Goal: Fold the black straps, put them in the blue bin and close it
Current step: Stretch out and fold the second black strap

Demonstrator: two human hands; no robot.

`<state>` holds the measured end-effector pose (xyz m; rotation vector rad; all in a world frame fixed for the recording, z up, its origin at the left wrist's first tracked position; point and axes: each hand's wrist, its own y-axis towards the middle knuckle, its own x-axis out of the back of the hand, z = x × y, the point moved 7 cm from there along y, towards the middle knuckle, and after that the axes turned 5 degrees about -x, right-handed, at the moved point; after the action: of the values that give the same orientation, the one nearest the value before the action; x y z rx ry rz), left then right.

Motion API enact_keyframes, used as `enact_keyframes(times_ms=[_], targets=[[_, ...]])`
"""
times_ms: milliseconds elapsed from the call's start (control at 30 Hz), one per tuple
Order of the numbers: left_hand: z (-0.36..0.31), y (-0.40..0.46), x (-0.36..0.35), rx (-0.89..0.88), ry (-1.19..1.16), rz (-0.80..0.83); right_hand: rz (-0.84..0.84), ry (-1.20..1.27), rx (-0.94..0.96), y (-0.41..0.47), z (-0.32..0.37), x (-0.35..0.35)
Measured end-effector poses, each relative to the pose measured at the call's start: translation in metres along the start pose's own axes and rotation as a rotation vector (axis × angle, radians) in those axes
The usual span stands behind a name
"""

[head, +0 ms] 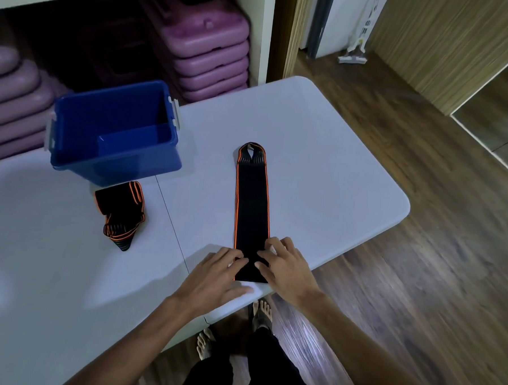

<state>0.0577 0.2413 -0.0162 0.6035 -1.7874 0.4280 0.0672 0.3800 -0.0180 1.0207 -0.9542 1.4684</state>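
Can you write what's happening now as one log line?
left hand, right hand: on flat strap | crumpled strap: waiting | bin: open

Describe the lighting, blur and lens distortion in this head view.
Head view: dim, bluish light; the shelf recess behind the blue bin sinks into shadow. Soft shadows spread on the table left of both hands. A glare patch shines on the wood floor near the feet. Wide-angle bending curves the table edge and walls. The flat strap and bundled strap stay fairly sharp; the corners look smeared.
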Motion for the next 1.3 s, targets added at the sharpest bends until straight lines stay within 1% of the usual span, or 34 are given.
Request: enact_keyframes(times_ms=[100, 167, 267, 400, 500, 567, 633, 733, 833, 1000, 1133, 1233, 1300], targets=[[-0.004, 0.001, -0.002, -0.015, 0.023, 0.016, 0.033, -0.006, 0.022, -0.006, 0.003, 0.001], [-0.003, 0.006, -0.001, -0.007, 0.032, -0.008, 0.034, -0.013, 0.031, -0.007, 0.003, 0.004], [0.003, 0.012, 0.003, 0.031, -0.035, -0.050, 0.015, -0.025, 0.069, -0.003, 0.004, 0.009], [0.013, 0.021, 0.008, 0.155, -0.242, -0.062, 0.055, 0.039, 0.044, 0.010, 0.001, 0.010], [0.024, 0.028, 0.008, 0.304, -0.436, -0.049, 0.135, 0.176, -0.032, 0.018, -0.006, 0.009], [0.035, 0.030, 0.004, 0.426, -0.625, -0.059, 0.175, 0.214, -0.047, 0.022, -0.007, 0.009], [0.042, 0.032, 0.000, 0.493, -0.721, -0.057, 0.194, 0.255, -0.059, 0.026, -0.009, 0.010], [0.046, 0.035, -0.001, 0.459, -0.668, -0.046, 0.214, 0.318, -0.115, 0.029, -0.015, 0.009], [0.046, 0.037, 0.000, 0.411, -0.618, -0.092, 0.204, 0.360, -0.169, 0.034, -0.020, 0.009], [0.046, 0.047, 0.004, 0.440, -0.600, -0.178, 0.161, 0.389, -0.198, 0.044, -0.022, 0.006], [0.052, 0.055, 0.002, 0.525, -0.607, -0.206, 0.054, 0.257, -0.161, 0.046, -0.020, 0.006], [0.058, 0.058, -0.002, 0.588, -0.594, -0.188, 0.041, 0.033, -0.059, 0.045, -0.015, 0.002], [0.057, 0.058, -0.004, 0.591, -0.548, -0.178, 0.038, -0.068, -0.015, 0.042, -0.012, -0.006]])
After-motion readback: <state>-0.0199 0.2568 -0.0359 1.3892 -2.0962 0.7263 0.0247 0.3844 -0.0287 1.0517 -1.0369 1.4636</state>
